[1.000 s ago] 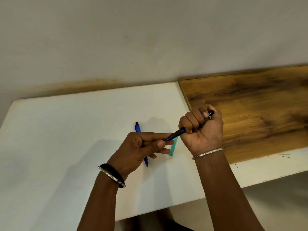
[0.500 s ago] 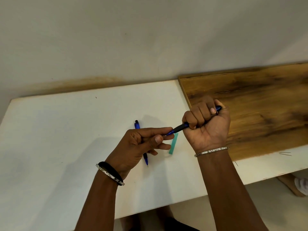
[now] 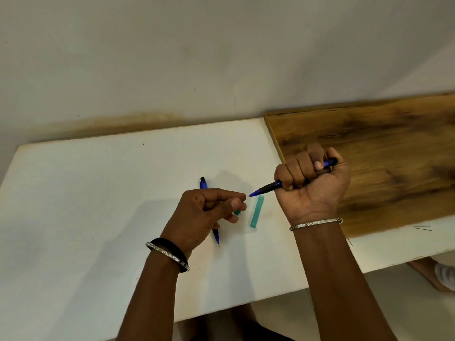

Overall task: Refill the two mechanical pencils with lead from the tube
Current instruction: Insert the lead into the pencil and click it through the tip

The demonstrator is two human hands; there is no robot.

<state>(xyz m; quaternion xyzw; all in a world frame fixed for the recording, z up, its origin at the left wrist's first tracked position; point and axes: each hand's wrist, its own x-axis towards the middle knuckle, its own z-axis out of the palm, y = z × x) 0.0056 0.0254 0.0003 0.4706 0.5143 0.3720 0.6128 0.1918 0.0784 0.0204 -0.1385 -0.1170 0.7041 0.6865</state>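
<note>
Fingers [image 3: 298, 168] of right hand [image 3: 312, 190] fisted round blue pencil [image 3: 269, 187], left hand [image 3: 204, 215] pinched beside its tip, contents unclear

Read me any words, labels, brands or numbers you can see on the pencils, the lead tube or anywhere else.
No text can be read in this view.
Held pencil in the right hand: no print shows on the visible barrel.
Second pencil on the white table: no print shows, and it is partly hidden.
Lead tube: no readable label.
</note>
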